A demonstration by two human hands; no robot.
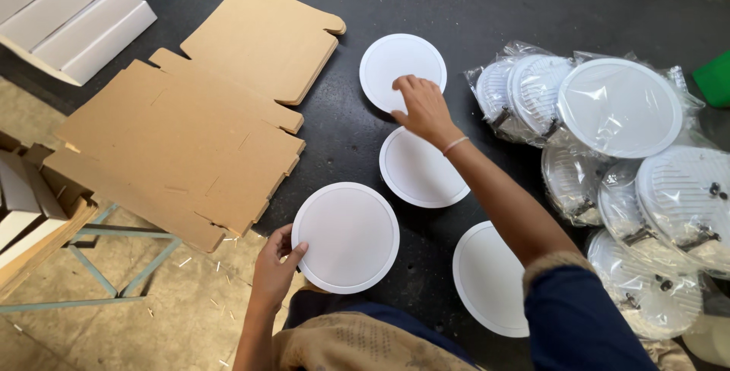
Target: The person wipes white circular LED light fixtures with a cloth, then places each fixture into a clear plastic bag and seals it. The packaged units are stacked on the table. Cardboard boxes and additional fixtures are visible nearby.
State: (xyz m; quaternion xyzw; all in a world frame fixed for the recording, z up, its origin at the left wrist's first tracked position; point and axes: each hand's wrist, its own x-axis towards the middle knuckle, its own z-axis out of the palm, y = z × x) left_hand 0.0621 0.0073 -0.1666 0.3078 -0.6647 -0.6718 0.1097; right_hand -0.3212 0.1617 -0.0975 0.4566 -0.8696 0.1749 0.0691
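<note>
Several round white flat discs lie face up on a black table. My left hand grips the left rim of the nearest disc at the table's front edge. My right hand reaches forward, its fingertips resting on the lower part of the farthest disc. A third disc lies under my right wrist, and a fourth disc sits beside my right arm, partly hidden by the blue sleeve.
A stack of flat brown cardboard blanks overhangs the table's left edge. Several round white discs wrapped in clear plastic bags pile up at the right. White boxes lie at top left. A green object shows at the right edge.
</note>
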